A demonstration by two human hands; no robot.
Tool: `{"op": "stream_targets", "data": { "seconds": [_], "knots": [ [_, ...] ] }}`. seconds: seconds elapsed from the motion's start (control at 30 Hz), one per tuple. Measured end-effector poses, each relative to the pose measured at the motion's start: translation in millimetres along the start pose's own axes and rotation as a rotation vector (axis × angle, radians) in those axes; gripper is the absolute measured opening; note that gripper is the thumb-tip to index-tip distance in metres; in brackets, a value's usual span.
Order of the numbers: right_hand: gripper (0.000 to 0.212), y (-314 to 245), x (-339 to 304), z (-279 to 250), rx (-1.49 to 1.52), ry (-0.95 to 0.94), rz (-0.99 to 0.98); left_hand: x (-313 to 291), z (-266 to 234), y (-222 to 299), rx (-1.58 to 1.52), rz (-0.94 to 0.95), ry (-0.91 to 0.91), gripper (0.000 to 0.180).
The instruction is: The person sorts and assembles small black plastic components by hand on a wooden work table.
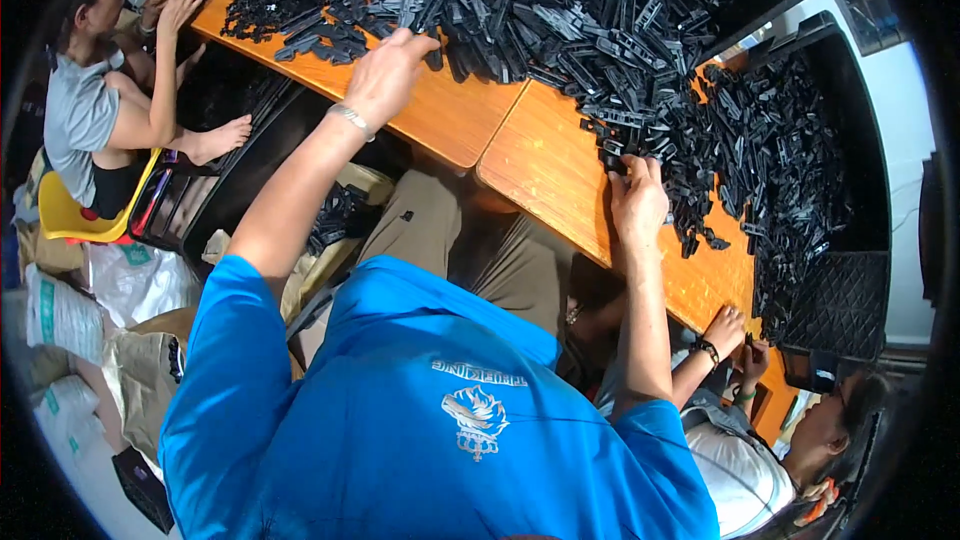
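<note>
A big heap of small black plastic parts [560, 10] covers the orange wooden table [450, 115]. My left hand [390, 70], with a metal bracelet at the wrist, rests palm down at the near edge of the heap, fingertips touching black parts. My right hand [635, 195] reaches into the pile's right side, and its fingers close on a black plastic part at the table edge. My blue shirt fills the lower middle of the view.
A black crate [840, 300] at the right holds more black parts. One person sits on a yellow stool [70, 220] at the left; another person's hands [735, 340] work at the lower right. White sacks [60, 315] lie on the floor at left.
</note>
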State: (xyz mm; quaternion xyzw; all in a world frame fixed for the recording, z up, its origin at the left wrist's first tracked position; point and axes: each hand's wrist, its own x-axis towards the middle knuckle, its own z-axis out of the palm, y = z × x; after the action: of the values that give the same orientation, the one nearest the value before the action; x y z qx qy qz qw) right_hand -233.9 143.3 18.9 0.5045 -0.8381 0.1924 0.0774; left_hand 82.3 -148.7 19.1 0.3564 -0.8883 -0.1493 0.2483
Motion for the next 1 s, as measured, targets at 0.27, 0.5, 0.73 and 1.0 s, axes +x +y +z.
{"op": "stream_targets", "data": {
  "seconds": [0.27, 0.5, 0.73, 1.0],
  "knots": [
    [0.033, -46.7, 22.8, 16.2, 0.085, -0.038, -0.073, 23.6, 21.8, -4.1, 0.216, 0.139, 0.05, 0.019],
    [0.029, -67.7, 34.1, 24.2, 0.217, -0.089, 0.016, 8.8, 11.2, 1.8, 0.063, 0.261, 0.083, 0.03],
    [0.028, -79.5, 36.9, 21.1, 0.136, -0.079, -0.001, -19.3, 24.7, 8.8, -0.81, -0.21, 0.016, 0.032],
    [0.029, -86.2, 46.1, 16.4, 0.056, -0.069, 0.009, -46.0, 22.3, 1.2, -0.661, -0.206, 0.048, 0.028]
  ]
}}
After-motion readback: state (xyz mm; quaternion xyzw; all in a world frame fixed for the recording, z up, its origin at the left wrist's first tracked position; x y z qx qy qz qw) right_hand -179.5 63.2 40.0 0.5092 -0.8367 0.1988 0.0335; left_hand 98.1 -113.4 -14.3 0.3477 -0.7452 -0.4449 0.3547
